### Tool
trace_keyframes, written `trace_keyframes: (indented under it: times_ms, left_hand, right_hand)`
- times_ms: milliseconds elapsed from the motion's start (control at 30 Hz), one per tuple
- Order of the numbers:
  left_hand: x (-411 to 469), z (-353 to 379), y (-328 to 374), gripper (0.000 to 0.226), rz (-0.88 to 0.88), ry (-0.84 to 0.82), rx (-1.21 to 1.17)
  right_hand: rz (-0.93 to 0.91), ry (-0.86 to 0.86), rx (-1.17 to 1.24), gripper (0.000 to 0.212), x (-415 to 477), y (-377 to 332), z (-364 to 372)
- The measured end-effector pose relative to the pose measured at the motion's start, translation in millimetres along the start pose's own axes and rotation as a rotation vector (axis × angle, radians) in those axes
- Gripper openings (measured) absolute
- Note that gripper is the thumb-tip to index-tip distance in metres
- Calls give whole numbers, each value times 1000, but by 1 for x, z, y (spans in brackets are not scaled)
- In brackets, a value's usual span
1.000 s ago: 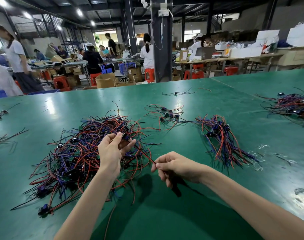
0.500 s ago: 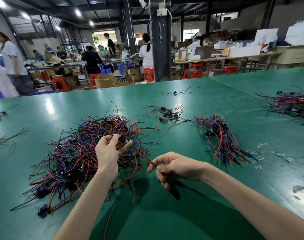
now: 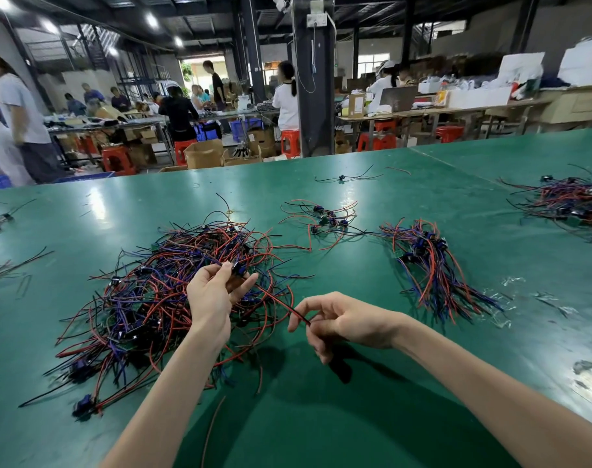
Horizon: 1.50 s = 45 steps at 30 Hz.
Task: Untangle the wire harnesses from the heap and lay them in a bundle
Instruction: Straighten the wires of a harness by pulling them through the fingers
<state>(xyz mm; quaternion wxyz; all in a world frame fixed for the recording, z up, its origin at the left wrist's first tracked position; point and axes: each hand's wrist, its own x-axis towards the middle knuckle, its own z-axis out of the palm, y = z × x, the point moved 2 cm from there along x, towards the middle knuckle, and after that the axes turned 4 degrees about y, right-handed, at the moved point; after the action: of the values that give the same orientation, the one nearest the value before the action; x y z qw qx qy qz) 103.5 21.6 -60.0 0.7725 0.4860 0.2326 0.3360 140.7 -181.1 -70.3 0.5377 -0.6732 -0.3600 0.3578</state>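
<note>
A wide green counter runs across a busy workshop, with people at far benches among red stools and brown cartons whose print is too small to read. Over the near middle of the counter both hands hold one harness. The left hand, palm toward the camera, has its grip closed by thumb and fingertips on the dark connector at the harness's far end. The right hand, nearer and to the right, pinches the red and black wires between thumb and forefinger, its other fingers loosely curled. The wires run straight between the two grips, slanting from far left to near right. Under and around the left hand lies the heap, a loose tangle of thin red, black, blue and purple wires dotted with small dark-blue connectors. To the right, well apart, lies the bundle, its connectors gathered at the far end and its tails fanning toward the near right. A small cluster sits farther back between heap and bundle, and another tangle lies at the far right edge. Clear plastic scraps lie right of the bundle.
</note>
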Motion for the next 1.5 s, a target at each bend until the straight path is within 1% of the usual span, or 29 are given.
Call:
trace_keyframes:
  times_ms: [67,200,267,333,400,500,700,767,900,1000,1067,1200,1367,1433,1500]
  left_hand:
    - [-1,0,1,16,-8,0,-8]
    - [-5,4,3,18,5,-11,-3]
    - [-6,4,4,18,3,-9,-6]
    - [-6,4,6,18,-14,-5,-25]
    - [-7,4,7,18,-34,-5,-38]
    - [-11,6,7,18,-55,-22,-44]
    - [-20,7,8,16,-126,-63,-82]
    - [-23,9,8,15,-157,-85,-93]
    - [-29,13,7,12,-241,-148,-99]
    - [-30,14,7,10,-296,-185,-123]
    - [-29,13,7,12,-321,-192,-143]
    - [-26,9,6,16,-404,-225,-96]
    - [-33,13,4,17,-444,-243,-134]
    - [-38,17,1,15,-419,-246,-130]
    - [-43,19,-1,13,-404,-249,-116]
  right_hand:
    - [74,22,-9,35,1,2,-2]
    - [187,46,10,31,2,2,-6]
    - [190,51,20,30,1,1,-9]
    - [144,37,10,30,0,-1,-10]
    - [93,7,-12,30,-1,-2,-11]
    - [73,-51,-6,29,-1,-1,-13]
    - [107,-257,62,15,-5,-3,-18]
    - [140,-290,74,16,-7,-3,-22]
    - [216,-233,58,34,-9,-4,-31]
    - [230,-211,-25,47,-10,-7,-34]
    - [217,-210,-56,49,-11,-10,-36]
    - [197,-245,-57,50,-14,-15,-42]
    - [144,-326,-63,40,-15,-15,-38]
    - [131,-294,-43,39,-11,-12,-32]
    - [136,-204,-1,39,-6,-9,-26]
